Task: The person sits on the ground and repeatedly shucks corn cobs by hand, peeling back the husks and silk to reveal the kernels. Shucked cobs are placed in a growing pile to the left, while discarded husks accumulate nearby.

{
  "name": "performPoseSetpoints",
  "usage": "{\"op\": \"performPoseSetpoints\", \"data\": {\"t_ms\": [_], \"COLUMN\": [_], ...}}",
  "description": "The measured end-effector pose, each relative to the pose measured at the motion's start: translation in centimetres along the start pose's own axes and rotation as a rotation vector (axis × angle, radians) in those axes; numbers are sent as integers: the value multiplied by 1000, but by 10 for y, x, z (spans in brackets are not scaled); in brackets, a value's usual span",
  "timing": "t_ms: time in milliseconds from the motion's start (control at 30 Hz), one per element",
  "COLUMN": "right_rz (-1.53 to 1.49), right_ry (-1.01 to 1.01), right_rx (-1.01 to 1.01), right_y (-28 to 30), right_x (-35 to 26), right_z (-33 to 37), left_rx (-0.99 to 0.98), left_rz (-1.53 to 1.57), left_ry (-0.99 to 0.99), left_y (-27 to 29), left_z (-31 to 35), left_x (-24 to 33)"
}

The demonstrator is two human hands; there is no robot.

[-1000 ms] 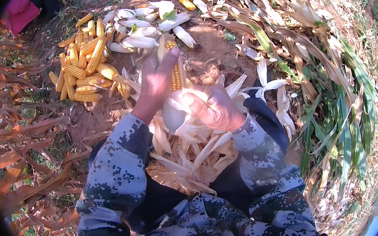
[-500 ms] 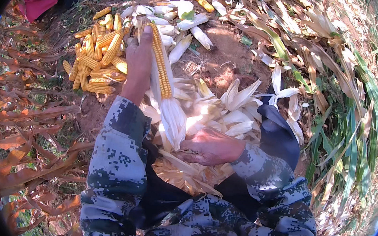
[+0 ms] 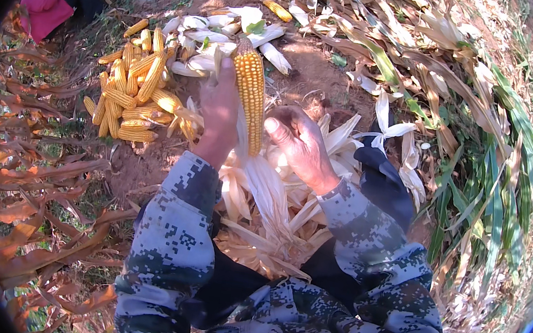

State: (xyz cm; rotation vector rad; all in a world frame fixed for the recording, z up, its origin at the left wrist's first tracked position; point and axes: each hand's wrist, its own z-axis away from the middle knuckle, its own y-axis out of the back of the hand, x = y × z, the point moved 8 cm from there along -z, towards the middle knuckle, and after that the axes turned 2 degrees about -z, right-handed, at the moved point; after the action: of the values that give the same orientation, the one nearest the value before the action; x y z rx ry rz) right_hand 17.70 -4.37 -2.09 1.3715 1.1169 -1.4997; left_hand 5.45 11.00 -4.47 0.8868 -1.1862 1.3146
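Note:
A partly husked ear of corn [image 3: 250, 95] stands tilted in front of me, its yellow kernels bare. My left hand [image 3: 218, 114] is closed around its upper left side, with pulled-back husk under the fingers. Pale husk [image 3: 264, 183] trails from the lower end of the ear toward my lap. Just right of the ear is my right hand [image 3: 305, 146], its fingers curled and the thumb held apart from them. I see nothing in it, though some fingertips are hidden. Loose dry husks [image 3: 243, 229] lie beneath both hands.
Husked yellow ears [image 3: 134, 89] are heaped at the left. Ears still in white husk [image 3: 213, 32] lie ahead, near a lone yellow ear [image 3: 277, 10]. Cut stalks and leaves [image 3: 478, 151] cover the right side. At the far left sits a person in pink and dark clothes [image 3: 44, 9].
My right hand has risen from the husk's lower end to beside the ear. My left hand has shifted slightly right and down, and the ear stands more upright with more kernels showing.

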Motion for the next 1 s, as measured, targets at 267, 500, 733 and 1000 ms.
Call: {"op": "performPoseSetpoints", "data": {"t_ms": [267, 500, 733, 1000], "right_rz": [5, -328, -702, -950], "right_ry": [-9, -95, -214, -279], "right_rx": [-18, -29, -2, 78], "right_y": [-8, -19, -20, -18], "right_x": [20, 29, 39, 49], "right_z": [3, 9, 13, 10], "left_rx": [-164, -145, -251, -162], "left_rz": [225, 35, 68, 314], "left_ry": [-29, -163, -280, 10], "left_y": [-25, -30, -38, -16], "left_z": [38, 58, 71, 57], "left_x": [0, 2, 10, -25]}}
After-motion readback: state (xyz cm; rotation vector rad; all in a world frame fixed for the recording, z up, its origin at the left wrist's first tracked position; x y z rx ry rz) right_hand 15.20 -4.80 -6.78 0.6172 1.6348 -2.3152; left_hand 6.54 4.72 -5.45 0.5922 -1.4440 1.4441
